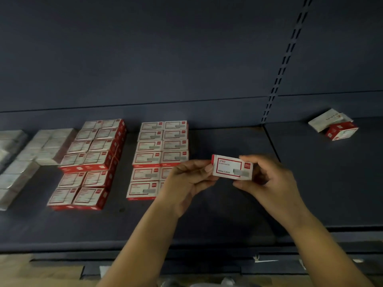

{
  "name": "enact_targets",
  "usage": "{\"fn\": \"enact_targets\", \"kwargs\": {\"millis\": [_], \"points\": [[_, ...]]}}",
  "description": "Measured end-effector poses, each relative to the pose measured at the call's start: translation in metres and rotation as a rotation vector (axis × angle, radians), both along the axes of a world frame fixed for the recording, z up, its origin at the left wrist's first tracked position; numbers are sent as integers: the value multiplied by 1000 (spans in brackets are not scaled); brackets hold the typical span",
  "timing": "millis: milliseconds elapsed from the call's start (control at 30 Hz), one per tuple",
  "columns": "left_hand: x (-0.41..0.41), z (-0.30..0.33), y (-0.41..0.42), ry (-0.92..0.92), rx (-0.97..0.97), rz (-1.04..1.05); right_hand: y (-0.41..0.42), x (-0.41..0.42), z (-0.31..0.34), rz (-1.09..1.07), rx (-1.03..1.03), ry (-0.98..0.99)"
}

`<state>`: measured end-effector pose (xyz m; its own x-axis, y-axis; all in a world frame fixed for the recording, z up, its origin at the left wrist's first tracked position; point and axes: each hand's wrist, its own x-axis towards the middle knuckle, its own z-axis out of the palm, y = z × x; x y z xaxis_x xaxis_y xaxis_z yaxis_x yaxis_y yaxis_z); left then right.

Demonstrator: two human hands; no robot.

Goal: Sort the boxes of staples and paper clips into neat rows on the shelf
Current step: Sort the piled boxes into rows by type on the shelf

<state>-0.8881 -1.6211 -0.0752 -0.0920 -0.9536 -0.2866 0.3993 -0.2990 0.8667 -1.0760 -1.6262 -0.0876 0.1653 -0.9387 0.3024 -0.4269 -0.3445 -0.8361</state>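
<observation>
Step in hand: placing one staple box (232,168), held label-up above shelf (228,214), right of two-wide staple row (159,154). Left hand (186,181) and right hand (269,181) both pinch its ends, grip clamped. Next, likely: lower box square beside row, edges flush; two loose boxes (333,125) remain far right
</observation>
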Motion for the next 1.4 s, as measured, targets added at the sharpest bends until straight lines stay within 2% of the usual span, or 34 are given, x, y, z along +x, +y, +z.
{"fn": "enact_targets", "kwargs": {"millis": [167, 300, 400, 467, 600, 700, 800, 900, 1100, 1200, 1400], "points": [[44, 6, 8, 63, 26, -40, 9, 38, 16, 70, -79, 14], [77, 6, 16, 90, 2, -67, 15, 69, 23, 102, -66, 49], [102, 1, 21, 86, -9, -18, 19, 94, 19, 90, -90, 98], [120, -4, 24, -69, -132, -18, 19, 110, 14, 88, -94, 128], [150, -12, 27, -554, -467, -171, 16, 140, 0, 164, -111, 140], [162, -21, 23, -861, -634, -137, 11, 152, -10, 165, -182, 176], [166, -39, 18, -1229, -722, -87, 5, 154, -24, 110, -256, 328], [164, -53, 13, -1543, -768, -10, 7, 150, -31, 41, -177, 391], [158, -57, 8, -1649, -792, 70, 16, 146, -30, 22, -92, 382], [156, -52, 6, -1617, -727, 41, 17, 145, -30, 5, -77, 377], [147, -46, 5, -1648, -745, 20, 19, 136, -34, -24, -126, 360]]}}
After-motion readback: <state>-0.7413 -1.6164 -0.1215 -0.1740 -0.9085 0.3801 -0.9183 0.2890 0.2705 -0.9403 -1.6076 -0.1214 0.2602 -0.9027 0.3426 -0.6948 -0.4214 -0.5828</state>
